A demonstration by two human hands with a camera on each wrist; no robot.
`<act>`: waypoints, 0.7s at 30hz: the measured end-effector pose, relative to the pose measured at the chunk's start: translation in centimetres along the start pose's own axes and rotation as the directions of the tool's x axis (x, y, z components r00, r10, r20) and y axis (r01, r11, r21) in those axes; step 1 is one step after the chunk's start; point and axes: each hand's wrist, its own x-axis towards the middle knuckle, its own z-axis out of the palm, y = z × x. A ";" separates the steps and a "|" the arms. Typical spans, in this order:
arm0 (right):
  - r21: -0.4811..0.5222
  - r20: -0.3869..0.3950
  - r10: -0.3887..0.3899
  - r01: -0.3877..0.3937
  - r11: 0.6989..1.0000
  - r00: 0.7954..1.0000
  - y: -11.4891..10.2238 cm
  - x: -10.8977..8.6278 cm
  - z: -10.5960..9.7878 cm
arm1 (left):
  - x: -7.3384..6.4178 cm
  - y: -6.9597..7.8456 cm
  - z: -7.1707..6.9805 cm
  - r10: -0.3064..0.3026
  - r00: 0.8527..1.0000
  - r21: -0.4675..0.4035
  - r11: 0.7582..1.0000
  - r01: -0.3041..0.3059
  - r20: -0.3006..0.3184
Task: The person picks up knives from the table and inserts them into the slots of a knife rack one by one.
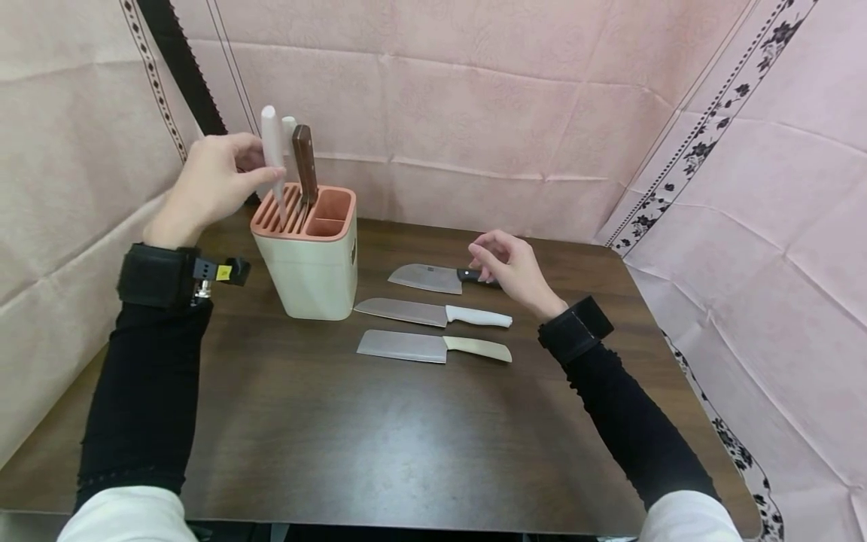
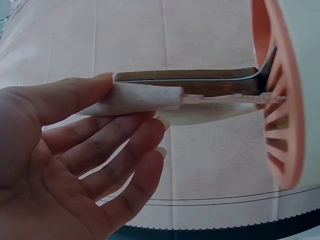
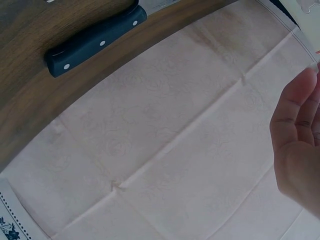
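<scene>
My left hand (image 1: 211, 181) pinches the white handle (image 2: 135, 96) of a knife between thumb and fingers. That knife's narrow blade runs down into a slot of the knife block (image 1: 308, 278), a pale green holder with an orange slotted top. Close behind it in the block stand a brown wooden-handled knife (image 1: 305, 162) and another white-handled knife (image 1: 289, 129). My right hand (image 1: 511, 271) hangs loosely curled with nothing in it, over the handle end of a black-handled knife (image 1: 427, 278) on the table; in the right wrist view the dark handle (image 3: 97, 42) shows apart from the fingers.
Nearer to me lie a white-handled knife (image 1: 406, 310) and a cream-handled cleaver (image 1: 406, 346), blades pointing left toward the block. The brown wooden table (image 1: 379, 444) is bordered by pink patterned cloth (image 1: 467, 113) at the back and sides.
</scene>
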 end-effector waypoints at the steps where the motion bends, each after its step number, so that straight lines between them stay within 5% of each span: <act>1: 0.003 0.000 -0.001 0.001 1.000 1.000 -0.1 -0.1 0.0 | -0.1 -0.1 0.1 0.001 1.000 0.006 1.000 -0.001 0.008; 7: 0.008 0.001 0.004 -0.004 1.000 1.000 0.1 -0.3 -0.1 | -0.5 -0.9 0.8 0.020 0.997 0.034 0.999 -0.023 0.071; 21: 0.003 -0.005 -0.008 0.008 1.000 1.000 0.7 -0.5 -0.2 | -0.5 -1.6 1.5 -0.044 0.975 0.080 0.996 0.027 0.217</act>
